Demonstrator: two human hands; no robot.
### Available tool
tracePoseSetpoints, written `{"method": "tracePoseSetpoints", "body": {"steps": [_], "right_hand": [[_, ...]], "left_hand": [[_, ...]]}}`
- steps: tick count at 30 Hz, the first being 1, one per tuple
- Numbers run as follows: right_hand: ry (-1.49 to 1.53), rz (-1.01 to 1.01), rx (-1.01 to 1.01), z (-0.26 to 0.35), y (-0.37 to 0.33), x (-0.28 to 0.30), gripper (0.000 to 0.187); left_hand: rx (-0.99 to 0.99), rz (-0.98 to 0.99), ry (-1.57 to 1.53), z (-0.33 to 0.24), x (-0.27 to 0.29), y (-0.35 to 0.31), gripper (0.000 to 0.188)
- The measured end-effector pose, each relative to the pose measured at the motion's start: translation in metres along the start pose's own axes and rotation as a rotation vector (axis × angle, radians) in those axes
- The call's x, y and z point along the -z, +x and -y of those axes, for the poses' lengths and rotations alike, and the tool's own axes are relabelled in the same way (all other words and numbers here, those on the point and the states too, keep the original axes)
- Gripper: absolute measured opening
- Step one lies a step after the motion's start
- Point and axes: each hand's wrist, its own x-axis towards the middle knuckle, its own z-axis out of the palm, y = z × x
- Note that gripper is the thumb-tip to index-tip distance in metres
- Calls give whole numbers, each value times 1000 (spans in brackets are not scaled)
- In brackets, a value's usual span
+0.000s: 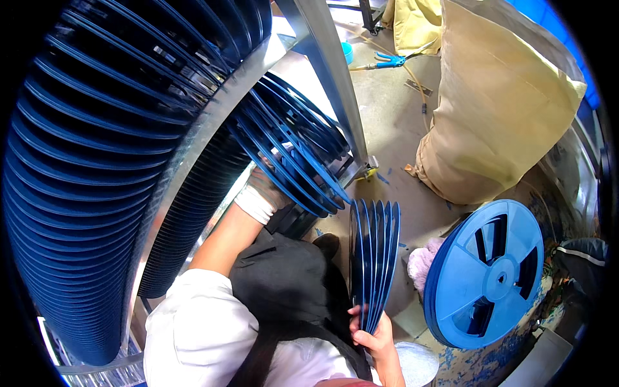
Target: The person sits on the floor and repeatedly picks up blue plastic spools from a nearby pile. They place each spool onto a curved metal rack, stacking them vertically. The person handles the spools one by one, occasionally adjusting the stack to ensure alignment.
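Note:
My left hand [271, 186], in a dark glove with a white cuff, reaches in among several tilted blue plastic reels [303, 169] beside the metal frame. Parts of its fingers show between the spokes, closed around the reels; the rest is hidden behind them. Low in the middle, my right hand [374, 333] grips the bottom edge of a bundle of thin blue reels [375, 251]. That bundle stands on edge, its discs slightly fanned apart at the top.
Long rows of dark blue reels [84, 193] fill a curved metal rack [187, 155] on the left. More blue reels [488, 274] stand at right against a pink fluffy cloth [422, 264]. Behind are a large tan sack [503, 103] and a blue air gun [390, 60] with its hose.

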Motion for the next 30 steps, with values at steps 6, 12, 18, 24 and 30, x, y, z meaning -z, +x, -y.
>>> {"method": "tracePoseSetpoints", "body": {"steps": [6,12,18,24,30], "right_hand": [[57,5,14,-6,0,-2,58],[82,-32,21,1,3,-7,57],[72,-105,108,7,4,-10,56],[100,-124,164,6,10,-9,58],[111,-58,152,3,15,-15,54]], "left_hand": [[-3,1,-46,-3,-4,-1,41],[2,-4,-59,-5,-11,7,38],[54,-139,25,-7,-26,3,37],[80,-16,7,-20,-19,16,46],[-31,177,72,-33,17,41,50]]}}
